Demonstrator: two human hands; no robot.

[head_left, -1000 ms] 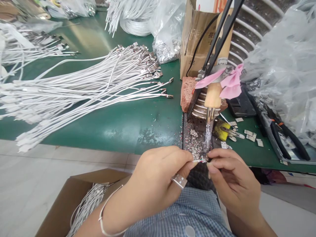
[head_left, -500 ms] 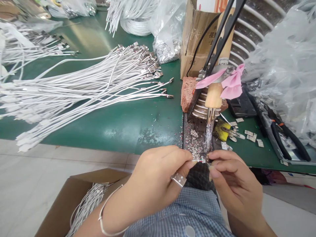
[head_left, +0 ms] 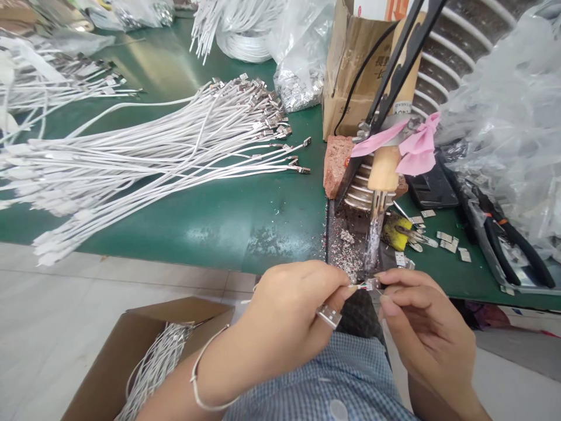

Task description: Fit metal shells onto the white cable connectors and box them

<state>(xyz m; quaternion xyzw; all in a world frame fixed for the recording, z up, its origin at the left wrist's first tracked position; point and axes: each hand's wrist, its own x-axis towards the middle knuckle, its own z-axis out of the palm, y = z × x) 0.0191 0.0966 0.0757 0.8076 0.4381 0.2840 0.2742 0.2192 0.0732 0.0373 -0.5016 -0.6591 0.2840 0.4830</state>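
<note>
My left hand [head_left: 298,318] is closed, pinching a white cable near its end, where short coloured wires [head_left: 362,286] stick out. A metal USB plug [head_left: 329,316] pokes out between its lower fingers. At the tips of the coloured wires is a small metal USB connector [head_left: 373,284], touched by the fingertips of my right hand [head_left: 427,321]. That hand is closed in a pinch, and a thin silvery strand shows by its thumb. Just above the connector, a soldering iron [head_left: 376,228] with a wooden handle hangs tip down from a black stand.
A bundle of white cables [head_left: 175,146] with metal ends lies on the green table [head_left: 210,228]. Right of the iron are a yellow sponge [head_left: 397,231], loose connector shells [head_left: 449,242] and black-handled pliers [head_left: 521,245]. A cardboard box [head_left: 103,356] with cables stands below left.
Both hands have shifted slightly right and down, drawing the wire ends and connector away from the iron's tip. The connector shows more clearly now.
</note>
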